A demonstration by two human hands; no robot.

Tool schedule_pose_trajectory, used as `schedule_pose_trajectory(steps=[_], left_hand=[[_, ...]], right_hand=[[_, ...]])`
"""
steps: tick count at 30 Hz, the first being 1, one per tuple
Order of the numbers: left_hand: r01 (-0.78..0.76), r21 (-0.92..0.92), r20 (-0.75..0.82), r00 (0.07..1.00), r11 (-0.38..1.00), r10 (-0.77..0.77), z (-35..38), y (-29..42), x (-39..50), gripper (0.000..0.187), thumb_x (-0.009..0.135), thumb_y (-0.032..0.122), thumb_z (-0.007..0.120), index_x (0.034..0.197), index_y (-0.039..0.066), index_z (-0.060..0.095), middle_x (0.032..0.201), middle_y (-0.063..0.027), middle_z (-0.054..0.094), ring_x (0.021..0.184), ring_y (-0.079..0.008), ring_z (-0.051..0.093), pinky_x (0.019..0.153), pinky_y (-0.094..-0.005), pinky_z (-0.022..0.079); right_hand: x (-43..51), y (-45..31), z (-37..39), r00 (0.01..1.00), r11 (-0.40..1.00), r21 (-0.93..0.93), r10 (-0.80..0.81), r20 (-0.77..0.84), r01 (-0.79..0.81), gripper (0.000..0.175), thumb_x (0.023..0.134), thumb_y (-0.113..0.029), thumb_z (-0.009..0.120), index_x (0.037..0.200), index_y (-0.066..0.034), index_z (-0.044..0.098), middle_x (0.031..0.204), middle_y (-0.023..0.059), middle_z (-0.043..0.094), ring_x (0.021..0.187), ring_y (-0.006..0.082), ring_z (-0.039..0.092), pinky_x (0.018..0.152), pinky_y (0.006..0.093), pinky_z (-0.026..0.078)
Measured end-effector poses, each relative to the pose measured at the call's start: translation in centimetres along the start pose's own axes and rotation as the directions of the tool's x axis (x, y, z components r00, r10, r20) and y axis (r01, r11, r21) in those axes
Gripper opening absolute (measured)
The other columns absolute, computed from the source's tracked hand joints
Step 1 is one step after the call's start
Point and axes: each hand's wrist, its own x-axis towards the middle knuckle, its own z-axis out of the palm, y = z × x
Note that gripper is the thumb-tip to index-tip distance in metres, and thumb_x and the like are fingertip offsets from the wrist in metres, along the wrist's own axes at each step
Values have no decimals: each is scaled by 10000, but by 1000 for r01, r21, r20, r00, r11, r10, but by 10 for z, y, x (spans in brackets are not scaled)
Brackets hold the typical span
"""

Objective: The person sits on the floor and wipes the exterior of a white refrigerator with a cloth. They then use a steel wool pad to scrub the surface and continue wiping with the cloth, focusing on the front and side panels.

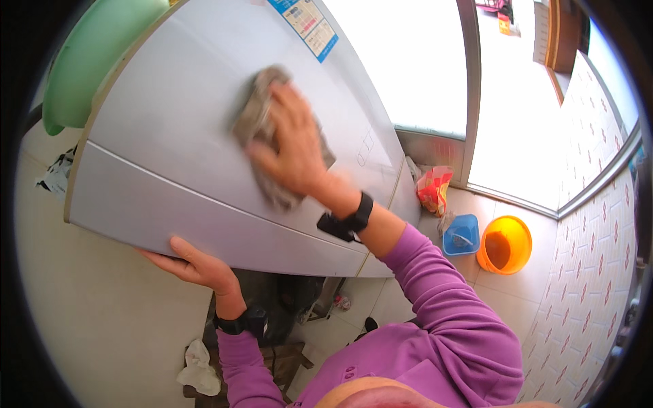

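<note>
My right hand presses a crumpled grey-brown cloth flat against the pale grey panel of what looks like a refrigerator. Fingers and cloth are blurred. My left hand rests against the panel's lower edge, its thumb apart from the fingers and lying over the face; the fingertips are partly hidden along the edge. A white seam runs along the panel between both hands. A blue-and-white printed label is stuck near the top. Each wrist wears a black strap with a small device.
A green plastic basin sits against the panel's far left end. On the tiled floor at right stand an orange bucket holding brownish liquid, a blue plastic container and a red bag. A wooden stool and white crumpled plastic lie below.
</note>
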Motion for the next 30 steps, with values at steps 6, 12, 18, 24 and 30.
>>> schedule_pose_trajectory(steps=[6, 12, 18, 24, 30], left_hand=[[5, -11, 19, 1000, 1000, -5, -6, -9, -4, 641, 1094, 188, 441, 1600, -66, 141, 1621, -254, 261, 1459, -328, 362, 1181, -432, 336], [54, -36, -24, 998, 998, -55, -6, -13, -3, 623, 1098, 184, 433, 1593, -72, 154, 1619, -252, 261, 1445, -331, 371, 1179, -431, 331], [11, -20, 34, 999, 1000, -10, -11, -9, -3, 631, 1110, 255, 373, 1589, -85, 143, 1638, -260, 214, 1487, -336, 299, 1210, -436, 268], [-32, -180, 50, 998, 983, 42, -8, -17, -1, 667, 1107, 310, 318, 1587, -106, 117, 1638, -264, 209, 1498, -338, 283, 1215, -423, 247], [-17, -427, 62, 997, 904, 48, -8, -21, -2, 776, 1056, 472, 260, 1606, -64, 148, 1643, -253, 228, 1506, -341, 279, 1222, -439, 226]], right_hand=[[50, 35, 0, 960, 969, -12, 243, -142, -247, 640, 907, -320, 682, 1413, 26, 497, 1547, 253, 402, 1462, 459, 304, 1197, 531, 254], [-29, -39, -12, 830, 893, 204, -448, 331, 401, 609, 821, -326, 755, 1387, -174, 590, 1575, 149, 431, 1496, 392, 342, 1190, 575, 303], [85, 20, 6, 953, 954, -2, -298, -52, 299, 604, 858, -269, 742, 1369, -3, 563, 1478, 255, 503, 1395, 439, 444, 1181, 500, 340], [150, -23, 31, 979, 986, -16, -167, -119, 166, 602, 922, -323, 671, 1366, 57, 523, 1520, 245, 452, 1447, 442, 355, 1192, 501, 287], [35, -102, 31, 872, 894, 110, -449, 194, 435, 697, 806, -360, 766, 1400, -58, 563, 1571, 195, 423, 1477, 449, 324, 1176, 598, 265]])
